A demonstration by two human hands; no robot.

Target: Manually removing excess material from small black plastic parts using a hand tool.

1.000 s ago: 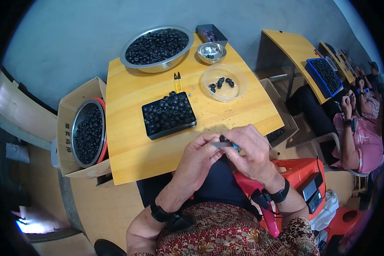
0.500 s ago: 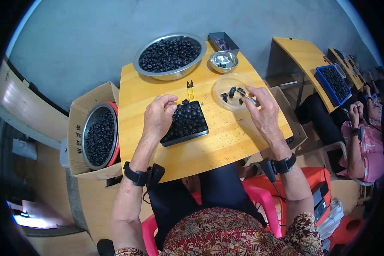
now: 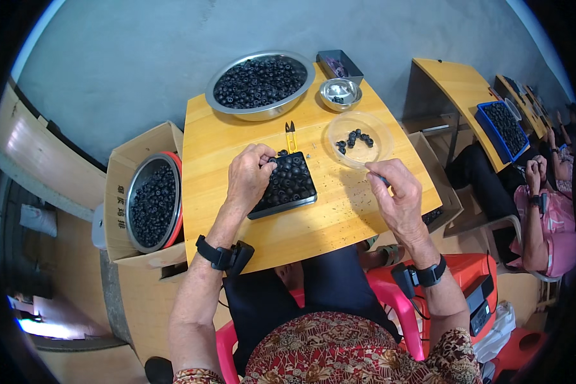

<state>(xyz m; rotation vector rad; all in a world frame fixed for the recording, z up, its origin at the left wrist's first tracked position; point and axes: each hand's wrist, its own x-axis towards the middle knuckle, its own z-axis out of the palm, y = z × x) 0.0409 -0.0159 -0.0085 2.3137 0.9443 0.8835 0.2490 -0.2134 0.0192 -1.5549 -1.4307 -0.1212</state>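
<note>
My left hand [image 3: 252, 176] is closed at the left edge of a dark square tray [image 3: 281, 210], which is filled with round blue-black berries [image 3: 291, 179] like blueberries. Its thumb and forefinger are pinched together, and whatever they hold is hidden. To the right, my right hand [image 3: 398, 197] grips a slim blue-handled tool [image 3: 382, 180] whose kind I cannot make out. This hand is just in front of a clear round plastic bowl [image 3: 383, 150], where several berries lie. Yellow-handled snips [image 3: 290, 137] lie behind the tray with their dark blades pointing away.
A large steel basin [image 3: 253, 115] of berries stands at the back, beside a small steel bowl [image 3: 354, 101] and a grey box [image 3: 353, 67]. Left of the table, a carton [image 3: 118, 163] holds another basin [image 3: 133, 217]. At right, a person [image 3: 547, 224] sits near a blue tray [image 3: 517, 153].
My right hand has drawn back toward me with the tool, away from the clear bowl. The berries in that bowl are now bunched together. My left hand stays by the tray.
</note>
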